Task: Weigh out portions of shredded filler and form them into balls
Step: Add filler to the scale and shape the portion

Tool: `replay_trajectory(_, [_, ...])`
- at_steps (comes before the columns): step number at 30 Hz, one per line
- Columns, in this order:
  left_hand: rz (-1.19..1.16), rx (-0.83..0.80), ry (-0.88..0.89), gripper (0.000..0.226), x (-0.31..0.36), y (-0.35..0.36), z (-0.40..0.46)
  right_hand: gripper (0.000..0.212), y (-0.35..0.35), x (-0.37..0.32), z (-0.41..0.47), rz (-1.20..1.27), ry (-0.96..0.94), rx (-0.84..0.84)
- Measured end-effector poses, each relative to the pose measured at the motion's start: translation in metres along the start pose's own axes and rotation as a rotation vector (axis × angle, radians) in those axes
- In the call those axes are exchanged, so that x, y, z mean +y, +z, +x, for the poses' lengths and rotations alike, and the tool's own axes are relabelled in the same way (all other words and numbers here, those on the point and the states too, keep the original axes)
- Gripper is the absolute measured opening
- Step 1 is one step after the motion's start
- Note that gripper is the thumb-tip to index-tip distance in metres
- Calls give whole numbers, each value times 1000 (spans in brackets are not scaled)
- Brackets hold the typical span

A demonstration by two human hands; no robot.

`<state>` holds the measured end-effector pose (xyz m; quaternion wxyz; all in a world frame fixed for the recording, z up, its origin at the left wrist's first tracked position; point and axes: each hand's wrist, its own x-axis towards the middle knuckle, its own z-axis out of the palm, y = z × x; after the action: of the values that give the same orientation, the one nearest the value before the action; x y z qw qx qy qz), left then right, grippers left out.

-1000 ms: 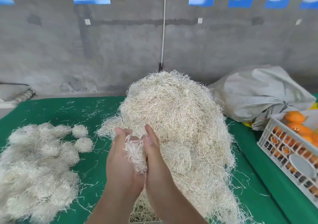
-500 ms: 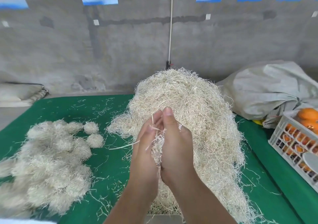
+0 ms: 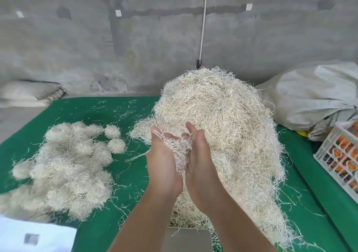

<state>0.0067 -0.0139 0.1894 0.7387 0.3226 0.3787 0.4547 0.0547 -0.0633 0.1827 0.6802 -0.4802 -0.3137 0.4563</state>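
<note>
A tall heap of shredded filler (image 3: 219, 127) remains on the green bench (image 3: 135, 203), so much work is left. A crowd of finished balls (image 3: 65, 166) lies left. Left hand (image 3: 164, 166) and right hand (image 3: 201, 164), fingers straight, press one small portion (image 3: 179, 151) between the palms, not yet rounded.

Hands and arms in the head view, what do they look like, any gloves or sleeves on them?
Both are bare: the left hand and right hand wear no gloves, and no rings, watch or bands show. The forearms are uncovered down to the frame's bottom edge; no sleeve is in view.
</note>
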Motion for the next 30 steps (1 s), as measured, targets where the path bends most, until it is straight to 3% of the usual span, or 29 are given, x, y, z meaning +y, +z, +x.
replay_trajectory(2, [187,-97,230,24,-9,-2,-1,39,-2,-1,-3,117,131,38])
replay_trajectory(4, [562,-207,480,36,-23,-6,-4,25,-8,-5,-1,85,141,124])
replay_trajectory(6, [777,-169,635,49,-29,-9,-2,20,-12,-6,1,60,47,213])
replay_trajectory(8, [735,-201,562,53,-24,-7,-7,22,-10,-3,3,19,-40,283])
replay_trajectory(11, [462,-295,252,56,-25,-9,-15,48,-7,1,5,-127,-163,331])
replay_trajectory(14, [268,-244,-12,56,-34,-9,-19,62,-15,6,12,-199,-217,363])
replay_trajectory(16, [256,-191,-15,45,-40,-6,-21,64,-18,13,14,-239,-224,327])
replay_trajectory(19, [98,-256,-81,47,-37,-7,-21,46,-16,27,13,-468,-282,328])
replay_trajectory(22, [144,-246,-53,39,-35,-8,-19,42,-17,27,12,-582,-307,378])
replay_trajectory(28, [262,-2,-1,70,-34,-22,5,64,-24,36,3,-376,-151,14])
replay_trajectory(30, [308,30,-20,101,-35,-31,9,70,-25,51,1,-418,-104,-13])
